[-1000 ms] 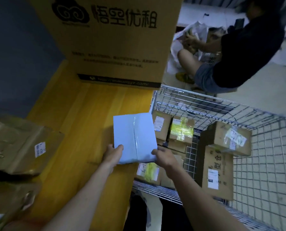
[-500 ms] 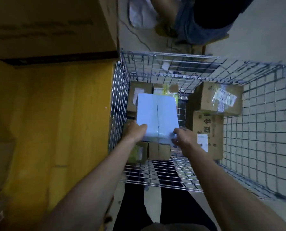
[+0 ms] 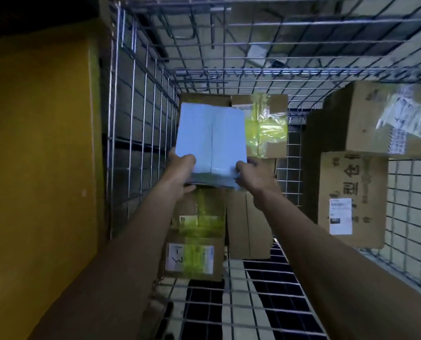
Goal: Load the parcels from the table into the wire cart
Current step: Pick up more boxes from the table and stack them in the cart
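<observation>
Both your arms reach down into the wire cart [image 3: 140,133]. Your left hand [image 3: 181,165] and right hand [image 3: 252,174] grip the pale blue parcel [image 3: 210,141] by its near corners, above the stacked cardboard boxes [image 3: 248,222].

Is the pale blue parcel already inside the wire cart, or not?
Inside, not released: both hands hold the pale blue parcel within the wire cart walls.

Wire cart [image 3: 140,133], cardboard boxes [image 3: 248,224] on its mesh floor
</observation>
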